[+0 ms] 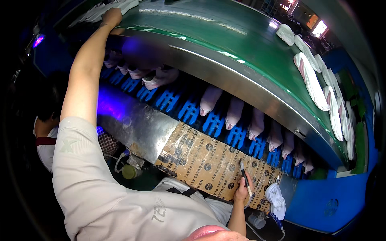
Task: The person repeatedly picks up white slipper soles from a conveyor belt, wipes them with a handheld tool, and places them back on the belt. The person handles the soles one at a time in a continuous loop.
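My left arm stretches to the far left, where my left hand (112,18) is closed at the near end of a white shoe sole (128,5); its fingertips are partly hidden. That sole lies in a group of white soles on the green conveyor belt (193,25). Low on the right, my right hand (241,191) grips a slim brush (244,176) with a dark handle, its pale tip pointing away from me. Beneath the brush is a shelf covered in printed brown paper (205,162). Beside that hand rests a white shoe piece (275,201).
Pale shoe uppers (234,113) hang toe-down in a row over blue slatted carriers (189,111), under the belt's metal edge. More white soles (311,80) line the belt's right end. A person (46,132) is at the left. A clear cup (256,221) stands low right.
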`<state>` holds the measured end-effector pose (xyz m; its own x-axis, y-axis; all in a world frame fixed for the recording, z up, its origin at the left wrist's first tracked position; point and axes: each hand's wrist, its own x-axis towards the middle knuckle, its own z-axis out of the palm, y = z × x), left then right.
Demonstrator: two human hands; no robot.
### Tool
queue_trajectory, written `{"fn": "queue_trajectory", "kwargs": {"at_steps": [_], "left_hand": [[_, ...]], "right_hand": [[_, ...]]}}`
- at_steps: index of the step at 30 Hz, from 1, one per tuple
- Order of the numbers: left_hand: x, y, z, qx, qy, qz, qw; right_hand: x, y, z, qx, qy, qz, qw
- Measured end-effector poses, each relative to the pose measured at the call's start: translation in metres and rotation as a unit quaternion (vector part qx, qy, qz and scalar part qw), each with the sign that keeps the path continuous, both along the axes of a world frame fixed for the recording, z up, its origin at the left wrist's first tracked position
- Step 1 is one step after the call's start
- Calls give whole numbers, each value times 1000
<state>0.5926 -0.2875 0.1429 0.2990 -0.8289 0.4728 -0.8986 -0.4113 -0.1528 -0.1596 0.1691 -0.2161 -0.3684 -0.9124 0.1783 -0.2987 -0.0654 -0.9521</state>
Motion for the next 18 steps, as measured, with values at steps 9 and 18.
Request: {"fn": "queue_trajectory", "kwargs": {"at_steps": [9, 18], "left_hand": [[-74, 44, 19, 16, 43, -257, 965], [-150, 79, -13, -163, 171, -72, 969]], "right_hand": [[2, -1, 5, 5, 13, 14, 1000], [4, -2, 4, -15, -13, 20, 1000]]}}
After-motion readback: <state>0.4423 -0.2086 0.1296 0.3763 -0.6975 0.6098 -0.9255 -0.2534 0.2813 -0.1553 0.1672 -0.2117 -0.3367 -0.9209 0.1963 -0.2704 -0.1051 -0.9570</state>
